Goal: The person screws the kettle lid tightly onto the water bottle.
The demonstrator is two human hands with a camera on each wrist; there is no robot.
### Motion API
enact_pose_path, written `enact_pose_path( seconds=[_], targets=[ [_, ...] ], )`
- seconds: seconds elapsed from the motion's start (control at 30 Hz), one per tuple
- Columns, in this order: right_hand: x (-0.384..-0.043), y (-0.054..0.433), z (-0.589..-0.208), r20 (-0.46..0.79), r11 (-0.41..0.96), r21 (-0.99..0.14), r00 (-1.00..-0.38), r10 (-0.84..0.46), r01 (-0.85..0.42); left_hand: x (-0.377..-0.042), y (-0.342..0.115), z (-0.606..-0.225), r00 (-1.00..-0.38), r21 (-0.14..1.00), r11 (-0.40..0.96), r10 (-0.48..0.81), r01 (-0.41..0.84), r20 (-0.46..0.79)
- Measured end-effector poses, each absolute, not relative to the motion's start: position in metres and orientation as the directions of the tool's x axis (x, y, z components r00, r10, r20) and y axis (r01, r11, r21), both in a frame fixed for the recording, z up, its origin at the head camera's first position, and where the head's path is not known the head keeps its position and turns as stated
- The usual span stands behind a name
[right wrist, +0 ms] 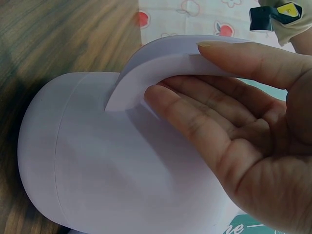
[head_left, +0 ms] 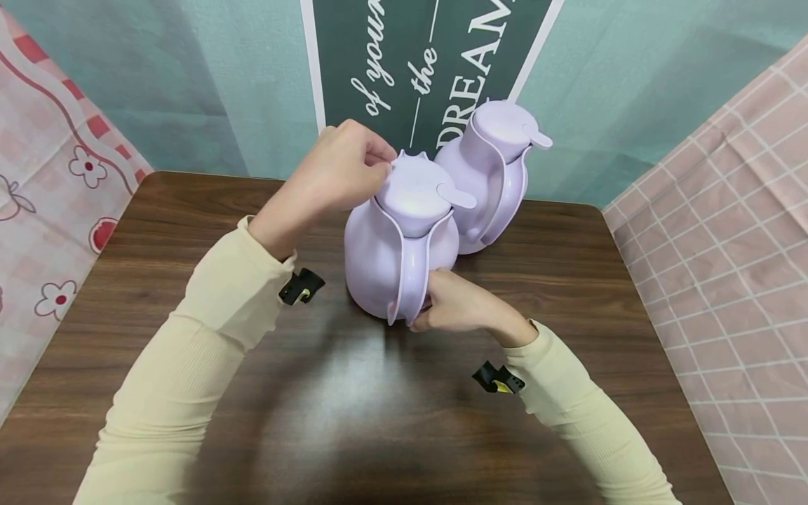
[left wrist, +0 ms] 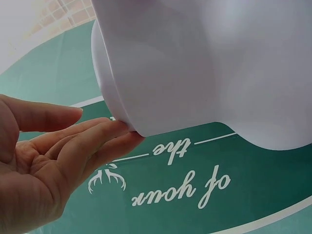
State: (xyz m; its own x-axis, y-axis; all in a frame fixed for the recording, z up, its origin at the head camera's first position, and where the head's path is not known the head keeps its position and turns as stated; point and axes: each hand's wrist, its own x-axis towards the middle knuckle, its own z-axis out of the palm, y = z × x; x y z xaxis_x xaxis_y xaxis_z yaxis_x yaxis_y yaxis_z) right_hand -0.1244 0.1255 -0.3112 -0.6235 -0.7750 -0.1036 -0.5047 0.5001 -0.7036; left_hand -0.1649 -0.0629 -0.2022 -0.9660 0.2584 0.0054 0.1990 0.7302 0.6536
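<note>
A lilac thermos jug [head_left: 372, 259] stands on the wooden table, its lid tab and handle [head_left: 414, 270] facing the person. My left hand [head_left: 337, 165] is at the far left of its lid [head_left: 410, 186]. In the left wrist view, straight fingertips of the left hand [left wrist: 58, 161] touch the rim, and the thumb is apart from it. My right hand [head_left: 461, 301] holds the lower handle. The right wrist view shows the right hand [right wrist: 253, 146] with fingers inside the handle [right wrist: 141, 78] and thumb on its outer side.
A second lilac thermos jug [head_left: 473, 189] stands close behind, to the right. At the back hangs a teal cloth [head_left: 252, 91] with a dark green lettered panel [head_left: 404, 35]. Patterned cloths flank the table [head_left: 353, 435], a fruit-and-flower cloth [head_left: 38, 203] left, a pink grid cloth [head_left: 719, 245] right.
</note>
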Motion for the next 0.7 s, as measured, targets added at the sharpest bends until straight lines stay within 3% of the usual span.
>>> enact_pose_path(
  seconds=[0.37, 0.7],
  targets=[
    [-0.125, 0.125, -0.312, -0.108, 0.507, -0.701, -0.628, -0.771, -0.502, -0.164, -0.064, -0.198, -0.954, 0.634, 0.746, 0.296, 0.203, -0.043],
    [-0.125, 0.125, -0.311, -0.124, 0.501, -0.723, -0.625, -0.771, -0.474, -0.167, -0.061, -0.192, -0.932, 0.450, 0.845, 0.356, 0.289, -0.071]
  ],
)
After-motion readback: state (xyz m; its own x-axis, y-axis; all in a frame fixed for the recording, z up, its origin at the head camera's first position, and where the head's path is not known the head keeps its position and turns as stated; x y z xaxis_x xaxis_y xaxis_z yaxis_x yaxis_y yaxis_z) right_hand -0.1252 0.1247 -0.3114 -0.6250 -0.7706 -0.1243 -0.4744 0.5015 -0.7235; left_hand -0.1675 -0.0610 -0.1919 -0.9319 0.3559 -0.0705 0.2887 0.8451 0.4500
